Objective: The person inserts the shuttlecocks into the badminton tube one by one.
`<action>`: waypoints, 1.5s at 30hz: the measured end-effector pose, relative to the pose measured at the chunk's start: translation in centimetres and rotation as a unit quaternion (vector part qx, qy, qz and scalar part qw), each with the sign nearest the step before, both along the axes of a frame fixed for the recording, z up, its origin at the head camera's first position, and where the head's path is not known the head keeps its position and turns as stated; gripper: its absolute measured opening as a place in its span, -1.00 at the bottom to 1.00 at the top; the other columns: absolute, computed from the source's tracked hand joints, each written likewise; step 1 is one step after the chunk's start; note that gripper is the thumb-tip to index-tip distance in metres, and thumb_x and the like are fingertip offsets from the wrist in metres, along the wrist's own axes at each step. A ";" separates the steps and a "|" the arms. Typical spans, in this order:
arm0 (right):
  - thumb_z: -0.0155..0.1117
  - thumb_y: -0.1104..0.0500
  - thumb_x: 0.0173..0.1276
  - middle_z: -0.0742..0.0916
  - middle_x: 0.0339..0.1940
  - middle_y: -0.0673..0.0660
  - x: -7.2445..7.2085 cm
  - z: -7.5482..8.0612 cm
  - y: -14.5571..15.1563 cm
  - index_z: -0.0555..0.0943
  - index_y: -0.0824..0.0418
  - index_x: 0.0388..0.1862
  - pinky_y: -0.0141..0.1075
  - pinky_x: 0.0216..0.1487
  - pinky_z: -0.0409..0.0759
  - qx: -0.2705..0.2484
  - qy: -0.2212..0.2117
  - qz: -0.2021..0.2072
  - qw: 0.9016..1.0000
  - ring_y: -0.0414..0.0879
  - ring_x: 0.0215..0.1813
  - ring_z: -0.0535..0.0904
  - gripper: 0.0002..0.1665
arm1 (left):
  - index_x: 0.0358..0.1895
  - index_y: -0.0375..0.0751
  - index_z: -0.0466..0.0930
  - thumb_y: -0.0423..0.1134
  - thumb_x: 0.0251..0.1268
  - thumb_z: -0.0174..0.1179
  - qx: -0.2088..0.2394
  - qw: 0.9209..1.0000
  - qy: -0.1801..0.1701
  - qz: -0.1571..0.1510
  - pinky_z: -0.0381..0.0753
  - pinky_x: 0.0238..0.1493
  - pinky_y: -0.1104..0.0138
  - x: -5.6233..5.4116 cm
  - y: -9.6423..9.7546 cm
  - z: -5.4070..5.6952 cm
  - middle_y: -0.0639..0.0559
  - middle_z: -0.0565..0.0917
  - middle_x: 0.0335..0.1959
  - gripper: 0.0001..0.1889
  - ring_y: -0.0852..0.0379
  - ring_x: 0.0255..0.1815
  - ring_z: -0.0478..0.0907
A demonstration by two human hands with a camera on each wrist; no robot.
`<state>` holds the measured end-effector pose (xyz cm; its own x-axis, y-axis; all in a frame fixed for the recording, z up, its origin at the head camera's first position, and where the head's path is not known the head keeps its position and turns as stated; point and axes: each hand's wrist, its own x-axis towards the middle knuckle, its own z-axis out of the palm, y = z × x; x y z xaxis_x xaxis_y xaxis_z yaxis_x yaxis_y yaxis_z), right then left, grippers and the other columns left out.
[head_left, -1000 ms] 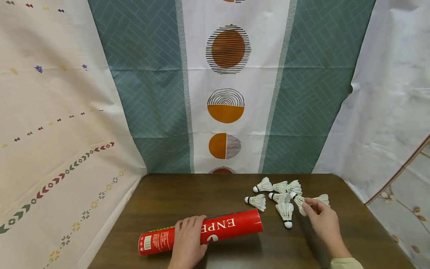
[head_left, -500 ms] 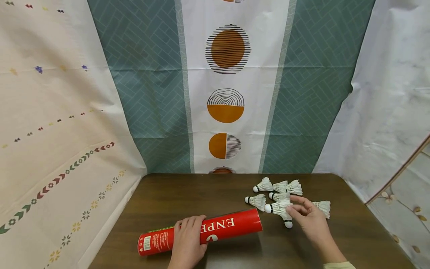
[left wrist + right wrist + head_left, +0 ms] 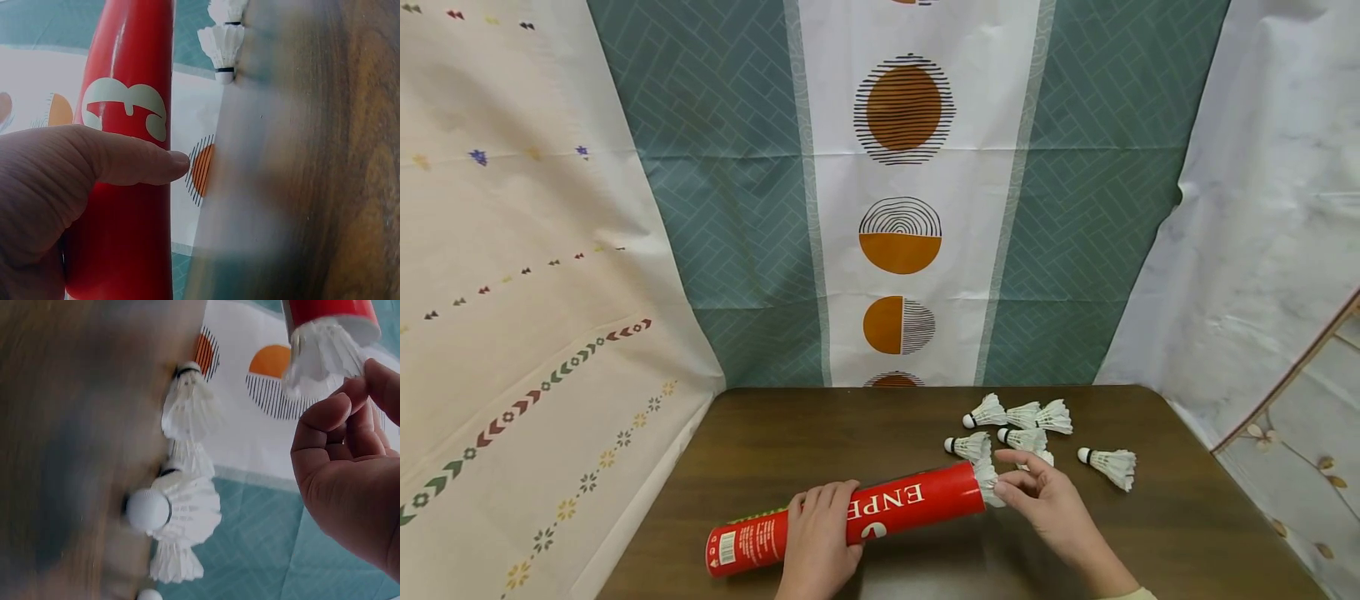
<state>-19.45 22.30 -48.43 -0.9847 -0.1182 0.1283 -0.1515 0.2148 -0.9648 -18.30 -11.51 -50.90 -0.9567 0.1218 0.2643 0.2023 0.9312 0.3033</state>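
My left hand (image 3: pixel 822 537) grips a red shuttlecock tube (image 3: pixel 917 504) round its middle, thumb across it in the left wrist view. The tube lies at a slant, its right end raised over the table. At that end, a white feather shuttlecock (image 3: pixel 988 485) sits cork-first in the mouth, its skirt sticking out and its cork hidden inside. My right hand (image 3: pixel 1051 512) pinches the skirt's edge between thumb and fingertip, as the right wrist view also shows beside the shuttlecock (image 3: pixel 322 359).
Several loose shuttlecocks (image 3: pixel 987 412) lie clustered behind the tube's mouth on the dark wooden table (image 3: pixel 790 442). A single shuttlecock (image 3: pixel 1110 467) lies apart to the right. Patterned cloth (image 3: pixel 745 250) hangs behind the table and on both sides.
My right hand has picked a shuttlecock off the right of the cluster, carried it left and put its cork end into the tube's mouth. The left hand and tube stay nearly still.
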 end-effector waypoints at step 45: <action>0.55 0.17 0.39 0.79 0.07 0.28 1.2 -1.9 -4.9 0.35 0.24 0.57 -0.30 -0.43 0.69 0.011 0.043 0.085 0.995 -0.26 -0.46 0.62 -0.14 | 0.26 0.01 0.59 -0.01 -0.38 0.84 0.007 0.998 0.056 0.024 0.51 0.29 -0.28 0.4 0.5 0.3 0.00 0.75 0.15 -0.06 -0.10 0.19 0.60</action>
